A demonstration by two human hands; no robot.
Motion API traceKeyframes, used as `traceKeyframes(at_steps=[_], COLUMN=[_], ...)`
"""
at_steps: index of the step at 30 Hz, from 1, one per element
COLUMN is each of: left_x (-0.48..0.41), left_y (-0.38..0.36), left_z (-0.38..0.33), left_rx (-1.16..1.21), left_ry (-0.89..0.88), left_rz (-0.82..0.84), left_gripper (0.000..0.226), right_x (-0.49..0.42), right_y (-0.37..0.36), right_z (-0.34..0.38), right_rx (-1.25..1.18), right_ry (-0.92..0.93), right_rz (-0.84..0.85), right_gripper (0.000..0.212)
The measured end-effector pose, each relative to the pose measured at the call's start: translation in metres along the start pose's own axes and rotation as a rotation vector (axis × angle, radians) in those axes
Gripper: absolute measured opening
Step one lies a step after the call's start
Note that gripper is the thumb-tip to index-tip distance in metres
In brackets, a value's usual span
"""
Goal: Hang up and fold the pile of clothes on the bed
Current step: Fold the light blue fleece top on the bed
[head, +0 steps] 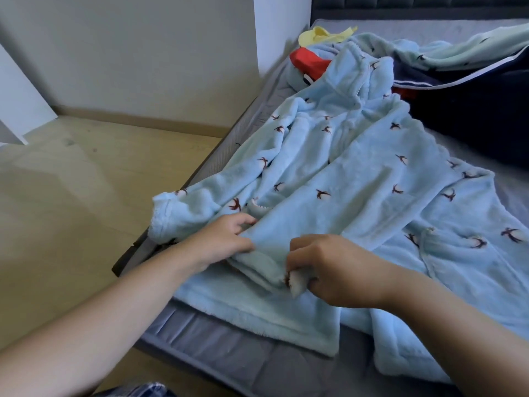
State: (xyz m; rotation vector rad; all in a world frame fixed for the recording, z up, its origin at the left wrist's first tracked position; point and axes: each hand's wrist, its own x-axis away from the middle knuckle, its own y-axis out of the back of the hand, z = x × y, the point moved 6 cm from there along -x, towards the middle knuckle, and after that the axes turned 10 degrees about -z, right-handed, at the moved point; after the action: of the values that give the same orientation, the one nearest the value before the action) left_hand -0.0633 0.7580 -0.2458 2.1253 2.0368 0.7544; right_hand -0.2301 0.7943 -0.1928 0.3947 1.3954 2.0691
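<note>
Pale blue fleece robe [357,167] lies on the bed [229,348], stretching lengthwise away from the grip, collar farthest. Left hand [226,242] pinches its near fold; right hand [335,267], just beside, clutches bunched fabric.

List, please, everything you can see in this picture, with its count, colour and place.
fleece robe: one, light blue with dark bird print, spread across the bed
yellow garment: one, pale yellow, far end by the wall
red garment: one, red, partly under the robe's collar
navy garment: one, dark navy with white piping, right of the robe
mint garment: one, pale green, far right
mattress: one, grey, under everything
floor: one, light wood, left
left hand: one, bare, grip on the robe's folded edge
right hand: one, bare, grip pinching the same fold
</note>
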Motion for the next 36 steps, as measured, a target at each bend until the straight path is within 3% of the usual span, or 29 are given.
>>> traceKeyframes(at_steps=[3, 4, 5, 6, 8, 9, 11, 13, 15, 17, 19, 20, 22, 25, 29, 31, 33, 34, 36], left_x=[-0.001, -0.002, -0.002, -0.001, 0.004, 0.006, 0.002, -0.02, -0.049, -0.063, -0.069, -0.069, -0.07, -0.075, -0.078, -0.075, -0.065, -0.061, -0.049], left_y=[0.016, 0.02, 0.024, 0.027, 0.034, 0.036, 0.045, 0.067, 0.098, 0.119, 0.117, 0.114, 0.112, 0.104, 0.079, 0.072, 0.062, 0.048, 0.001], left_z=[0.002, 0.002, -0.001, -0.008, -0.024, -0.029, -0.029, -0.015, 0.013, 0.041, 0.053, 0.052, 0.038, -0.004, -0.083, -0.132, -0.178, -0.198, -0.22], left_rx=[-0.175, -0.277, -0.352, -0.402, -0.514, -0.6, -0.744, -0.884, -0.983, -0.798, -0.603, -0.673, -0.871, -0.915, -0.847, -0.889, -0.927, -0.897, -0.693], left_ry=[-0.065, -0.111, -0.18, -0.273, -0.516, -0.65, -0.805, -0.63, -0.227, 0.127, 0.253, 0.271, 0.255, 0.207, 0.075, -0.063, -0.249, -0.357, -0.47], left_rz=[-0.04, -0.092, -0.175, -0.282, -0.511, -0.591, -0.705, -0.727, -0.655, -0.462, -0.293, -0.235, -0.2, -0.244, -0.27, -0.399, -0.577, -0.535, -0.051], left_gripper=[0.046, 0.042, 0.035, 0.026, 0.015, 0.013, 0.017, 0.026, 0.044, 0.064, 0.082, 0.084, 0.075, 0.041, 0.029, 0.025, 0.021, 0.022, 0.026], right_x=[0.011, 0.012, 0.006, -0.002, -0.014, -0.017, -0.016, -0.014, -0.016, -0.016, -0.014, -0.014, -0.016, -0.019, -0.018, -0.012, -0.002, 0.004, 0.016], right_y=[-0.01, -0.008, -0.002, 0.007, 0.01, -0.001, -0.038, -0.06, -0.06, -0.055, -0.051, -0.051, -0.054, -0.048, -0.013, 0.009, 0.027, 0.035, 0.047], right_z=[-0.014, -0.02, -0.022, -0.028, -0.044, -0.051, -0.067, -0.077, -0.082, -0.083, -0.082, -0.08, -0.077, -0.077, -0.089, -0.105, -0.128, -0.141, -0.164], right_rx=[-0.02, -0.061, -0.142, -0.223, -0.162, 0.021, 0.367, 0.434, 0.346, 0.241, 0.171, 0.17, 0.193, 0.102, -0.388, -0.651, -0.914, -1.016, -1.164], right_ry=[-0.036, -0.07, -0.104, -0.131, -0.189, -0.223, -0.31, -0.338, -0.327, -0.339, -0.351, -0.348, -0.341, -0.354, -0.478, -0.578, -0.711, -0.769, -0.873], right_rz=[0.365, 0.396, 0.298, 0.098, -0.188, -0.177, 0.021, 0.09, 0.037, -0.021, -0.075, -0.06, 0.016, 0.009, -0.244, -0.42, -0.617, -0.707, -0.819], right_gripper=[0.043, 0.038, 0.031, 0.027, 0.037, 0.046, 0.06, 0.064, 0.068, 0.078, 0.084, 0.081, 0.073, 0.069, 0.049, 0.029, 0.022, 0.022, 0.023])
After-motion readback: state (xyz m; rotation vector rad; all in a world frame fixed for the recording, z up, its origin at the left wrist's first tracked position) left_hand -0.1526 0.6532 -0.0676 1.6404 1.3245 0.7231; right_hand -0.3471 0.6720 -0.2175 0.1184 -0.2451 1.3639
